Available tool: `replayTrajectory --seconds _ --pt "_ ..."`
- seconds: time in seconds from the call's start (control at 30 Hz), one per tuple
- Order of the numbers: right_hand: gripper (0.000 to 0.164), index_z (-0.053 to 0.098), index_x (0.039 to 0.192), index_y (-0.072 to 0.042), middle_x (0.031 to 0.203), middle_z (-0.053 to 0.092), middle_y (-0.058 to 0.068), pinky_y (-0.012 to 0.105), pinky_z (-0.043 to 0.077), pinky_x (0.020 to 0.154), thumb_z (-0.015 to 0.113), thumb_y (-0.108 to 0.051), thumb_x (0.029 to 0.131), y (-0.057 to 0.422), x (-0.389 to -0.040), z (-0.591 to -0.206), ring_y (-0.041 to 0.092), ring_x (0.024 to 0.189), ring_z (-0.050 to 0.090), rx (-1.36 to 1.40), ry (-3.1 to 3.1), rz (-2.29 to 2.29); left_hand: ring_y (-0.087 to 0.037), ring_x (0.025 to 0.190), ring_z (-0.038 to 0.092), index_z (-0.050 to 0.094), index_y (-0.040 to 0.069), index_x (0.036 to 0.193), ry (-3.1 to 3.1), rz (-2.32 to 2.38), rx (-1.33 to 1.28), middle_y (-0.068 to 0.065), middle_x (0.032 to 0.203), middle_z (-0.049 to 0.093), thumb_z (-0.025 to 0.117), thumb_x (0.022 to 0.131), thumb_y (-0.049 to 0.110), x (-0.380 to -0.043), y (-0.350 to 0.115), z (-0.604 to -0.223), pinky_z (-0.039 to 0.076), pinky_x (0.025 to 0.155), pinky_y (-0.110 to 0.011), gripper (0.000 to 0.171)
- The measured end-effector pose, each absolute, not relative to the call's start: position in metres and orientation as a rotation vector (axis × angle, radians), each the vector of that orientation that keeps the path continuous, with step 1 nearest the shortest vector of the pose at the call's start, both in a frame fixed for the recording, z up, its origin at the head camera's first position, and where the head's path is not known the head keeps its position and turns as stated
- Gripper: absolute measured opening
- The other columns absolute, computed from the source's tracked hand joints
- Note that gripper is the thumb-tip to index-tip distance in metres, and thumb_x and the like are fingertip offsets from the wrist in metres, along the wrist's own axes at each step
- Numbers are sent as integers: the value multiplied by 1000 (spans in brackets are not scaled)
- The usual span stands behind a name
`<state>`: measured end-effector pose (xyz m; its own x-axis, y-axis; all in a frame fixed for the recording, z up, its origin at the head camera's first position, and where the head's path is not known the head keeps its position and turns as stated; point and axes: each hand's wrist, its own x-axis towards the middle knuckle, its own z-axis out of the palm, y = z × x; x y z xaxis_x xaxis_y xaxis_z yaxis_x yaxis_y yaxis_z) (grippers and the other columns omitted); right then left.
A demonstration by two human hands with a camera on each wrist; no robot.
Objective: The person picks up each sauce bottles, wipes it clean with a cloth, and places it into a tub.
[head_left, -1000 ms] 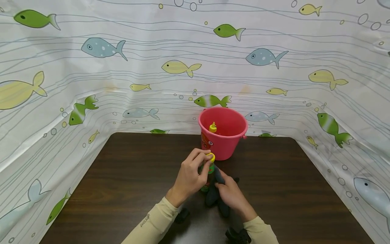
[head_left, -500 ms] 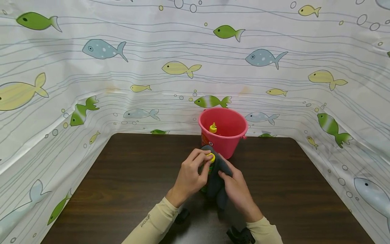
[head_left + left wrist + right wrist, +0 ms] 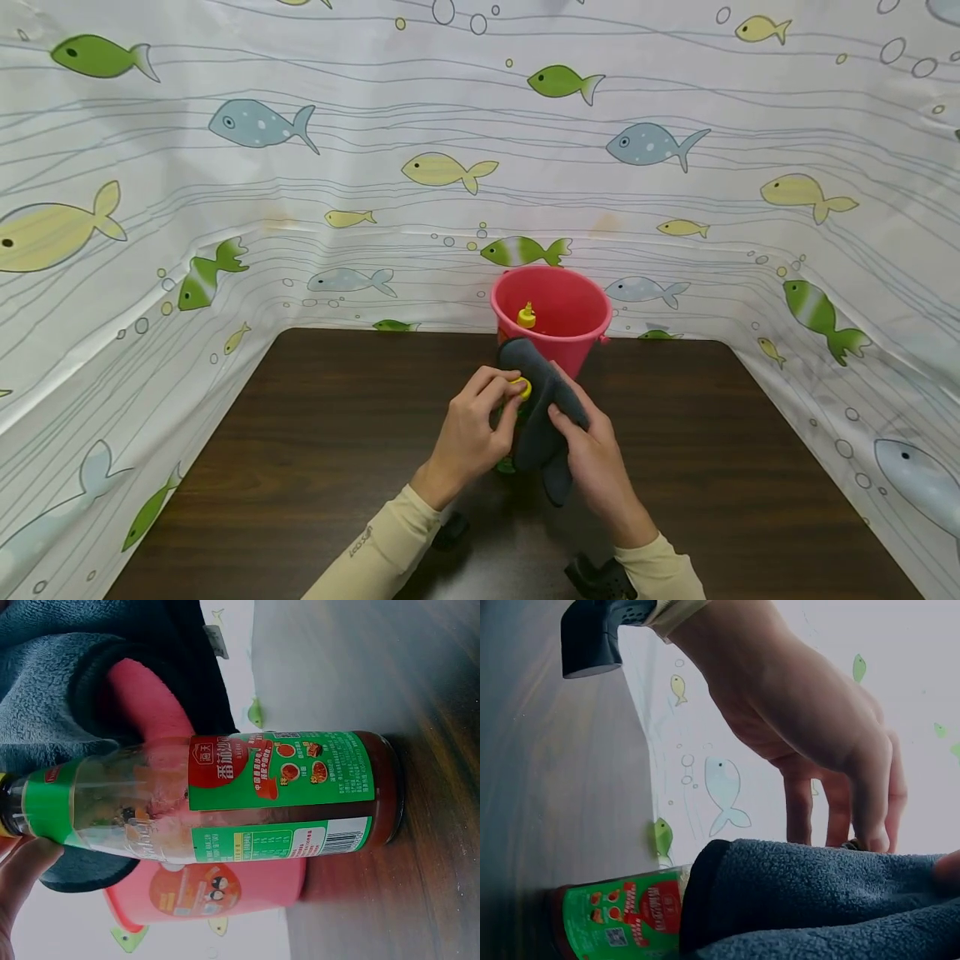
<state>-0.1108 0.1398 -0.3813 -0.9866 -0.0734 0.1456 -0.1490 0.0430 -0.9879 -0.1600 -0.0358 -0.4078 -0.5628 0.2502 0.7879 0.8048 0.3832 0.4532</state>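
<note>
Steadying side: left hand pinches the bottle by its yellow cap; a firm hold should prevent tipping.
Cloth side: right hand grips the grey cloth by the bottle neck; best lay its folds flat.
Bottle: upright on the worktop, before the pink bucket.

On the sauce bottle, the red part of the label carries the brand 海天 and the large words 番茄沙司; its finer Chinese print and the digits by the barcode are too small to read surely. Left of the bottle, the dark lettering on the sleeve is likewise unclear.
</note>
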Motion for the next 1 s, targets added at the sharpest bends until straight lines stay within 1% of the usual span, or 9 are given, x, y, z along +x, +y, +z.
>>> replayTrajectory --seconds 0.13,0.3,0.43,0.7,0.93,1.0 --pt "57 34 167 -24 173 35 2 64 38 123 48 -20 112 138 -110 -386 34 158 36 323 -2256 2112 -22 104 76 75 0 109 -2017 -1145 -900 -13 115 69 77 93 1 -160 -36 -409 63 92 -30 16" --pt "57 32 167 -28 174 32 2 68 33 124 49 -25 113 136 -111 -389 35 161 31 414 -2268 2080 -22 103 76 75 0 107 -2011 -1138 -895 -13 115 69 77 92 0 -161 -36 -410 63 91 -30 15" --pt "57 33 167 -30 175 31 1 69 31 125 48 -25 113 135 -112 -390 34 161 31 422 -2265 2087 -22 103 76 75 0 107 -2010 -1139 -894 -13 115 69 77 93 0 -161 -36 -411 63 91 -30 14" --pt "59 29 169 -23 175 31 2 69 30 125 48 -25 113 135 -114 -392 35 161 30 418 -2274 2092 -21 104 76 75 0 108 -2016 -1161 -890 -13 116 69 77 93 0 -161 -36 -410 63 90 -28 15" --pt "60 27 169 -30 176 27 3 68 31 126 48 -25 113 132 -115 -392 36 162 28 467 -2276 2097 -22 102 76 75 0 106 -2006 -1156 -898 -14 116 69 76 93 -2 -161 -36 -410 64 89 -30 14" --pt "62 25 170 -30 176 26 4 67 32 125 49 -24 113 130 -116 -393 37 162 28 485 -2277 2093 -22 102 76 75 0 107 -2012 -1154 -897 -13 116 69 75 93 -2 -161 -36 -409 64 89 -30 14"
